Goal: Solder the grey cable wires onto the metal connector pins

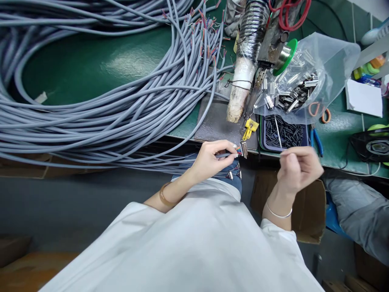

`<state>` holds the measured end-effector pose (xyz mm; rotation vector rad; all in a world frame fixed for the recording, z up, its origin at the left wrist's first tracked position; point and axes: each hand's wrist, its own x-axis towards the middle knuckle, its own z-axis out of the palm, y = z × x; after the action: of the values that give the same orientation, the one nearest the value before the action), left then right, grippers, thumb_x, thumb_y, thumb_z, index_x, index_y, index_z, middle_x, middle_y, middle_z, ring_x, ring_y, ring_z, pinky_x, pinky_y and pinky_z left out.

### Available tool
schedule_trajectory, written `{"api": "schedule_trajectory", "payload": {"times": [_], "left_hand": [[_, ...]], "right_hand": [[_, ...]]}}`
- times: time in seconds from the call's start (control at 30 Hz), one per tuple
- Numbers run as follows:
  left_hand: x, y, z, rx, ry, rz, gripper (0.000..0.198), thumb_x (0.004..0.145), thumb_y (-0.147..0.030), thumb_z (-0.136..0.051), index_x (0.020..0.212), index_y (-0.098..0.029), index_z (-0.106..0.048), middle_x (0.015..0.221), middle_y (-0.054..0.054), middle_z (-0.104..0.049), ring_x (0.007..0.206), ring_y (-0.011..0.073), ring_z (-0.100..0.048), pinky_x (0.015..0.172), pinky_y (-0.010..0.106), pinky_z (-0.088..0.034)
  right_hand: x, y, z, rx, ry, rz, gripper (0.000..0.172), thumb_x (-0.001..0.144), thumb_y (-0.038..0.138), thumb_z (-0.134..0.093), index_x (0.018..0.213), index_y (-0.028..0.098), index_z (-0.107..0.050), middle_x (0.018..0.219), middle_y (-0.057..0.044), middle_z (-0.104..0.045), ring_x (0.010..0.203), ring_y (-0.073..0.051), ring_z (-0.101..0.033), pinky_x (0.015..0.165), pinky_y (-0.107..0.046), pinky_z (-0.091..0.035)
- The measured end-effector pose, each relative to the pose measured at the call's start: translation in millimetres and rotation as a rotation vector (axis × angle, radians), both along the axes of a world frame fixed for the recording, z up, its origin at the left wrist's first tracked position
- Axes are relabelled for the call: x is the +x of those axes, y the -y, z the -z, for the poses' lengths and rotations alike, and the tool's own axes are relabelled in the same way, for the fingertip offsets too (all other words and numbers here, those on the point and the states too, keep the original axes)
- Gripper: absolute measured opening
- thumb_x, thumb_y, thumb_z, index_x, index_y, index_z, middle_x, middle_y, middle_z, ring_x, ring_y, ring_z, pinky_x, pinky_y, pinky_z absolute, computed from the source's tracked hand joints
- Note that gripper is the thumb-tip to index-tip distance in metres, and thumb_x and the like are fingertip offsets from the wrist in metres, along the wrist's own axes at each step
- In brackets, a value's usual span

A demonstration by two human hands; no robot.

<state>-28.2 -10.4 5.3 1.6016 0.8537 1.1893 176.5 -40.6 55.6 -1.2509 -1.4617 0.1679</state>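
Observation:
My left hand (212, 158) is closed, pinching the end of a grey cable (223, 155) between thumb and fingers. Coloured wires run from that end to a metal multi-pin connector (244, 149) just past my fingertips. My right hand (299, 168) is raised at the table's front edge, fingers curled and slightly blurred. A thin white stick (278, 132) lies over a tray (263, 142) of small black sleeves (287, 132) and reaches close to my right fingertips. Whether those fingers grip it is unclear. A yellow clip (251, 129) sits behind the connector.
A large bundle of grey cables (121, 121) covers the left. A soldering iron (255, 89) and a taped tube (240, 89) point towards me beside a solder spool (285, 56). A plastic bag (331, 52) of connectors, blue-handled pliers (317, 142) and a small fan (372, 146) stand right.

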Motion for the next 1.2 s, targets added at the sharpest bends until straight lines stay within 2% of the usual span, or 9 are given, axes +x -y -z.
{"api": "schedule_trajectory", "payload": {"times": [0.17,0.3,0.47,0.6,0.73,0.97,1.03,1.13,1.2], "left_hand": [[-2.4,2.0,2.0,0.039,-0.002,-0.032,0.007,0.081,-0.01,-0.07,0.079,-0.016,-0.072,0.086,0.006,-0.078,0.083,0.0171,-0.075,0.065,0.021,-0.055],[-2.0,4.3,2.9,0.041,-0.016,-0.026,0.007,0.082,-0.01,-0.07,0.079,-0.016,-0.072,0.086,0.006,-0.078,0.084,0.0175,-0.075,0.062,0.021,-0.053],[-2.4,5.7,2.0,0.037,-0.01,-0.008,0.008,0.082,-0.009,-0.07,0.078,-0.016,-0.072,0.085,0.006,-0.078,0.079,0.0161,-0.074,0.056,0.02,-0.049],[-7.8,11.2,0.3,0.007,-0.082,0.145,0.009,0.084,-0.011,-0.068,0.08,-0.017,-0.073,0.083,0.005,-0.077,0.074,0.0148,-0.072,0.06,0.022,-0.05],[-19.6,11.3,1.8,0.126,-0.233,0.335,0.007,0.087,-0.015,-0.071,0.084,-0.019,-0.076,0.089,0.005,-0.08,0.085,0.0179,-0.075,0.079,0.028,-0.056],[-46.7,-47.6,-11.2,0.359,-0.349,-0.374,0.006,0.084,-0.023,-0.075,0.083,-0.017,-0.077,0.087,0.007,-0.078,0.088,0.0226,-0.071,0.089,0.038,-0.053],[-53.9,-60.2,-23.3,0.206,-0.332,-0.26,0.011,0.084,-0.025,-0.074,0.077,-0.016,-0.076,0.073,0.004,-0.075,0.068,0.0164,-0.066,0.07,0.03,-0.052],[-61.0,-62.8,-41.2,-0.014,-0.317,0.318,0.018,0.082,-0.031,-0.076,0.072,-0.016,-0.077,0.059,0.001,-0.068,0.051,0.0115,-0.058,0.052,0.024,-0.044],[-62.0,-61.8,-46.9,0.006,-0.351,0.33,0.02,0.084,-0.033,-0.074,0.075,-0.017,-0.077,0.063,0.001,-0.069,0.056,0.0132,-0.061,0.056,0.025,-0.048]], "right_hand": [[-3.7,1.7,2.0,-0.02,-0.115,0.05,0.025,0.097,0.026,-0.058,0.121,0.027,-0.063,0.074,0.002,-0.072,0.037,-0.007,-0.046,0.037,-0.024,-0.032],[-2.6,5.9,5.9,-0.075,0.112,0.122,0.024,0.098,0.039,-0.056,0.106,0.025,-0.074,0.059,0.003,-0.061,0.041,-0.01,-0.049,0.041,-0.026,-0.033],[-0.8,3.5,8.0,0.005,0.083,0.119,0.034,0.097,0.046,-0.052,0.082,0.022,-0.071,0.06,0.0,-0.057,0.047,-0.012,-0.048,0.046,-0.029,-0.034],[2.3,-1.4,12.6,-0.048,0.126,0.128,0.022,0.098,0.035,-0.057,0.096,0.023,-0.076,0.068,0.0,-0.066,0.055,-0.014,-0.062,0.051,-0.029,-0.046],[9.6,-1.9,14.2,-0.039,0.135,0.242,0.021,0.096,0.034,-0.062,0.105,0.025,-0.079,0.063,0.002,-0.067,0.043,-0.011,-0.055,0.043,-0.027,-0.039],[0.9,2.3,-5.7,0.492,0.091,0.478,0.025,0.092,0.051,-0.065,0.088,0.032,-0.08,0.058,0.0,-0.065,0.037,-0.016,-0.048,0.04,-0.034,-0.034],[-5.8,3.9,-12.8,0.654,0.12,0.423,0.027,0.094,0.052,-0.061,0.085,0.034,-0.079,0.051,0.001,-0.059,0.033,-0.017,-0.044,0.037,-0.036,-0.035],[-16.0,6.2,-22.9,0.621,0.167,0.311,0.028,0.097,0.049,-0.057,0.091,0.033,-0.079,0.047,0.001,-0.052,0.034,-0.017,-0.044,0.04,-0.039,-0.04],[-21.8,7.0,-28.4,0.507,0.129,0.258,0.019,0.095,0.041,-0.062,0.102,0.031,-0.077,0.057,0.001,-0.058,0.037,-0.015,-0.046,0.041,-0.037,-0.04]]}}
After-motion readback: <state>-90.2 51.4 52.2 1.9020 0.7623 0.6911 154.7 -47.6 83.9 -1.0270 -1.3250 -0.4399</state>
